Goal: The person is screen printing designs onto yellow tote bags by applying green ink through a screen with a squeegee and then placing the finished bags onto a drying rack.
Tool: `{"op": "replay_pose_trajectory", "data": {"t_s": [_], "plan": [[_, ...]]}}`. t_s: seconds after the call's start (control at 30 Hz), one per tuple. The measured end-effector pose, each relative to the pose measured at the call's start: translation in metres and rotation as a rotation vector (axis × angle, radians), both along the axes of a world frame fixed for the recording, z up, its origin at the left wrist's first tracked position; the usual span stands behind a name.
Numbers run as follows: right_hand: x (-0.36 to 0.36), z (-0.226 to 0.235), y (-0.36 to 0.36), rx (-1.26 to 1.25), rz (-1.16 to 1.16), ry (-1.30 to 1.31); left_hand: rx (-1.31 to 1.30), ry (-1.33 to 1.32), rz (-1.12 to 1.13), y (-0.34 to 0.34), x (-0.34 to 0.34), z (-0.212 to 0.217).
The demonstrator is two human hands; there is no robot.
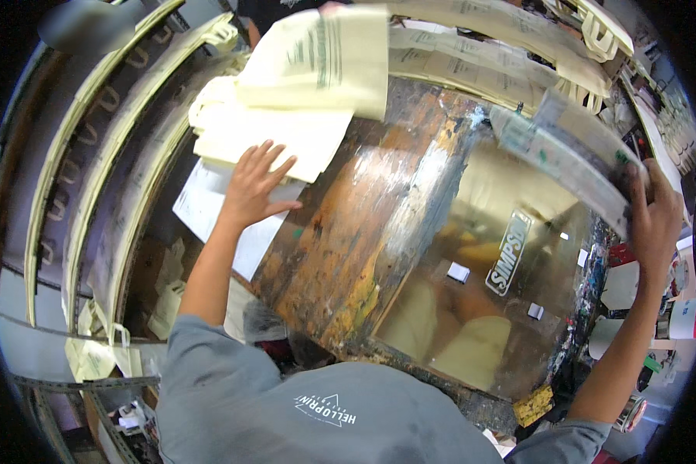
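Observation:
My left hand [261, 185] lies with fingers spread at the near edge of a stack of cream cloth bags [286, 143], on the left of the worktable. Above the stack, a cream bag with dark green print [317, 62] is raised and partly folded over; a small bit of what may be a co-worker's hand shows at its top edge. On the right, my right hand [656, 213] is closed on the near end of a printing screen frame [572, 162], tilted up from the table. Green marks show on the frame.
A glossy printing board [441, 309] with small white blocks is set on the paint-stained wooden table [340, 247]. White paper [247, 216] lies under the stack. Racks of cream bags [131, 147] curve along the left and far side [472, 69]. Paint tubs [684, 317] stand at right.

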State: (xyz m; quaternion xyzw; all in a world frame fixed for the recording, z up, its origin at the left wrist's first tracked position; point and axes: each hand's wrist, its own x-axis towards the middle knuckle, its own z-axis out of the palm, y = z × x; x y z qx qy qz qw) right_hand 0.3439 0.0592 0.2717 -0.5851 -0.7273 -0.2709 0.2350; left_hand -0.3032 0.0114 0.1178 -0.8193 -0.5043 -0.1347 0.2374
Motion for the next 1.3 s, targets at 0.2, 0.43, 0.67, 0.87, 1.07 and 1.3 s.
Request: {"op": "replay_pose_trajectory", "data": {"t_s": [0.2, 0.43, 0.67, 0.87, 1.07, 1.3], "plan": [[-0.016, 0.017, 0.002, -0.152, -0.053, 0.148, -0.291, -0.221, 0.294, 0.028, -0.019, -0.027], [-0.037, 0.02, -0.013, -0.078, -0.045, 0.137, -0.112, -0.217, 0.083, 0.061, -0.021, 0.029], [-0.029, 0.012, -0.008, -0.025, 0.006, 0.108, -0.39, -0.123, -0.13, 0.017, 0.24, -0.078], [-0.034, 0.025, -0.004, -0.211, 0.006, 0.085, -0.622, -0.154, -0.451, 0.0, 0.401, -0.123], [-0.023, 0.031, -0.006, -0.216, 0.128, 0.214, -0.675, -0.073, -0.68, 0.004, 0.468, -0.122], [-0.02, 0.033, 0.002, -0.257, 0.128, 0.216, -0.65, -0.146, -0.628, -0.02, 0.475, -0.124]]}}
